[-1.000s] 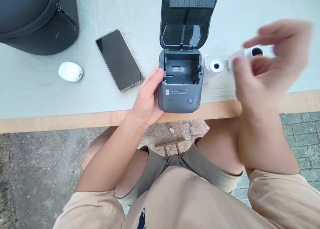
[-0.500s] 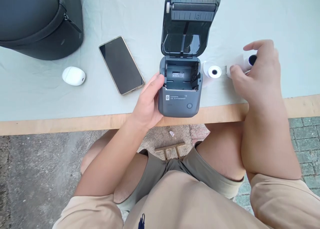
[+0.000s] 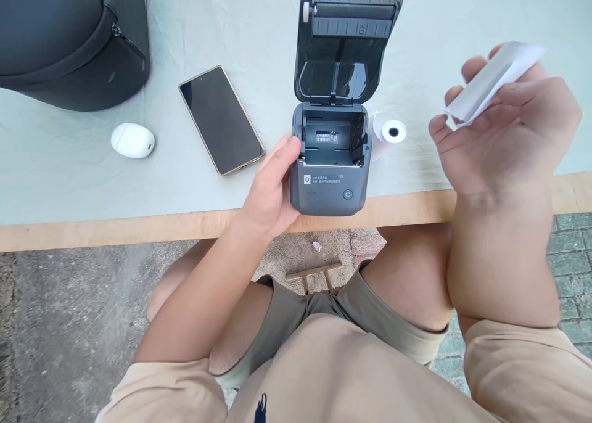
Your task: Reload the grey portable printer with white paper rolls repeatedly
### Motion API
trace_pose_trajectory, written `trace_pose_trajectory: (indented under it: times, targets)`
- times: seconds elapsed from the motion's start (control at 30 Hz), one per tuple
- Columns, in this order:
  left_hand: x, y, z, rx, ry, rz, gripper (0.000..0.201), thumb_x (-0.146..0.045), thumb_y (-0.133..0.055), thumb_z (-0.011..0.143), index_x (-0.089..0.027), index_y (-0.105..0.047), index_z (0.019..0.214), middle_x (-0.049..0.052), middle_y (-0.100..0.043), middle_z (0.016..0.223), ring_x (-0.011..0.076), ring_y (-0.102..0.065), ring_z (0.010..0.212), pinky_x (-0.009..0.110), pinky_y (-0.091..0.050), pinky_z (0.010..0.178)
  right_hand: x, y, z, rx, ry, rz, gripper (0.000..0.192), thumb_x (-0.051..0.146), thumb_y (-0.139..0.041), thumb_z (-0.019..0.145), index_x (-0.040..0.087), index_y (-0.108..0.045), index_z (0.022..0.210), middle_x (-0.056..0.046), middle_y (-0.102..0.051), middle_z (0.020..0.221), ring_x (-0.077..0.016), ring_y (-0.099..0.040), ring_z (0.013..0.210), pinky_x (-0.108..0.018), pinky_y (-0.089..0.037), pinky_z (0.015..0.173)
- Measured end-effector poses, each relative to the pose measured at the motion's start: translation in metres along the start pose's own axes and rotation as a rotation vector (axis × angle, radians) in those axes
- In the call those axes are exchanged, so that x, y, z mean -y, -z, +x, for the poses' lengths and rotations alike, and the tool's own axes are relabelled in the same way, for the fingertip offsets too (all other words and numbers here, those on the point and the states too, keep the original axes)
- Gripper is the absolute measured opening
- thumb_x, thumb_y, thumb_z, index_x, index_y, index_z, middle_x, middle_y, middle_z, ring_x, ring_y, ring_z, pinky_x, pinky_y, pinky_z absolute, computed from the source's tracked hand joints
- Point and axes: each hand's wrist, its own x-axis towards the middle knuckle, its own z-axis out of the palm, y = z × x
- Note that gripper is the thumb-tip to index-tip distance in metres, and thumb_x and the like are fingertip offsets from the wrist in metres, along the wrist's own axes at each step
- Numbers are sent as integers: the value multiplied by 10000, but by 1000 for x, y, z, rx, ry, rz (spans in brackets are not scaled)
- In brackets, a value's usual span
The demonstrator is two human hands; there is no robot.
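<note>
My left hand (image 3: 272, 185) grips the left side of a dark grey label printer (image 3: 329, 192), its thumb at the rim. The printer's lid (image 3: 346, 47) stands raised, and its paper compartment shows no roll inside. In my right hand (image 3: 504, 121), palm turned up, lies a white paper roll (image 3: 494, 84) with the fingers and thumb around it. A loose paper end hangs at its lower left. Another white roll (image 3: 393, 131) with a dark core rests on the table just right of the printer.
A black phone (image 3: 222, 121) lies left of the printer. Farther left are a white earbud case (image 3: 132, 140) and a black zippered bag (image 3: 74, 47). The table's wooden front edge (image 3: 115, 229) runs above my legs.
My right hand has lifted the paper roll off the table and turned palm up, moving it up and to the right. My left hand still holds the printer in place.
</note>
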Motion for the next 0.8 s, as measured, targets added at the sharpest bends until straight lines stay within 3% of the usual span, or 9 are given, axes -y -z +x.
trace_pose_trajectory:
  times: [0.1,0.2,0.27,0.33,0.43,0.53,0.63,0.8]
  targets:
    - [-1,-1,-1,-12,11,-15,297,-298,-391,933,-177,-653,997,23,-708,982,192,-670,978,324,-574,867,-1,-5,-5,45,-70,23,310,263,-487,664,215,-557,962,-57,-532,1032,-83,-545,772,-232,-440,572]
    - [-2,-4,-2,-17,23,-48,272,-288,-409,928,-186,-648,1008,22,-701,988,174,-669,928,297,-570,831,-9,-9,-9,-3,39,-37,352,223,-579,636,243,-578,987,-7,-534,930,-64,-577,728,-201,-444,561]
    - [-1,-4,-2,-16,31,-47,259,-292,-415,927,-196,-633,1030,27,-692,1008,179,-663,931,304,-563,829,-14,-12,-12,13,267,-116,380,235,-629,670,279,-587,1045,20,-535,1042,-42,-589,741,-209,-486,615]
    - [0,-4,-2,-21,34,-21,234,-295,-422,926,-198,-601,1041,35,-679,1031,195,-658,956,325,-558,828,-19,-16,-17,45,585,-182,436,252,-702,669,294,-579,1086,29,-489,1156,-47,-585,827,-243,-535,699]
    - [2,-4,-2,-24,30,30,201,-301,-439,927,-196,-550,1057,41,-657,1059,205,-650,997,318,-557,809,-22,-25,-27,133,843,-197,470,196,-778,611,247,-568,1029,8,-506,1036,-67,-562,866,-251,-535,705]
    - [3,-4,-2,-4,16,87,195,-292,-458,926,-179,-546,1058,31,-653,1002,173,-661,947,251,-554,749,-22,-37,-36,241,934,-311,364,232,-785,621,209,-543,893,9,-561,880,-74,-573,815,-239,-486,693]
    - [5,-4,-2,22,-18,115,177,-281,-475,920,-178,-567,1031,5,-647,918,143,-671,915,190,-544,692,-20,-47,-42,261,964,-543,265,256,-723,695,218,-503,838,15,-608,901,-108,-594,878,-276,-501,750]
    - [7,-1,-2,14,-32,110,226,-282,-512,896,-180,-541,1096,22,-646,999,209,-595,1163,238,-569,810,-15,-54,-43,283,885,-886,136,165,-620,754,214,-513,822,-3,-653,951,-124,-615,906,-277,-513,710]
